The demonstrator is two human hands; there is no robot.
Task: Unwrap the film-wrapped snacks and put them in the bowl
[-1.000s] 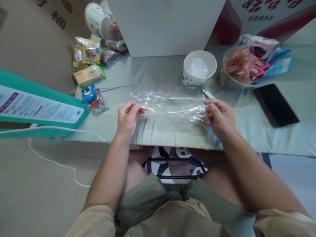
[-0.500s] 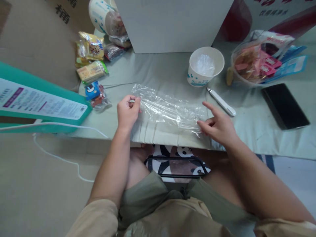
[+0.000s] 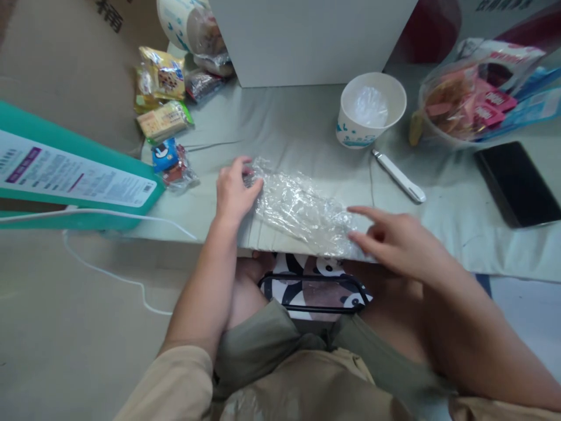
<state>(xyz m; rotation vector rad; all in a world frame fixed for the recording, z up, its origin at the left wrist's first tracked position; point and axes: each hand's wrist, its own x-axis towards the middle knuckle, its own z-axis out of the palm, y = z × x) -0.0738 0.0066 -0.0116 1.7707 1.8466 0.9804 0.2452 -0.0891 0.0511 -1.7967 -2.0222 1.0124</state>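
Note:
A crinkled clear plastic bag (image 3: 302, 207) lies spread on the cloth-covered table in front of me. My left hand (image 3: 236, 190) rests at the bag's left end, thumb and forefinger apart and touching the film; its other fingers are partly hidden. At the right end, my right hand (image 3: 394, 240) has its forefinger and thumb stretched out and spread, the tips at the edge of the plastic. Its remaining fingers curl under. Beyond the right hand lies a slim white utility knife (image 3: 398, 176). Behind that stands a paper cup (image 3: 368, 111) with crumpled clear plastic inside.
A clear tub of snack packets (image 3: 468, 108) and a black phone (image 3: 519, 184) sit on the right. Wrapped snacks (image 3: 164, 121) line the left, beside a green container (image 3: 87, 169) and a white cable (image 3: 127, 219). A white box (image 3: 311, 44) stands at the back.
The bag has gone from stretched to flatter and more crumpled, lying lower on the right. My left thumb and forefinger have parted from a pinch. My right forefinger has come down to the bag.

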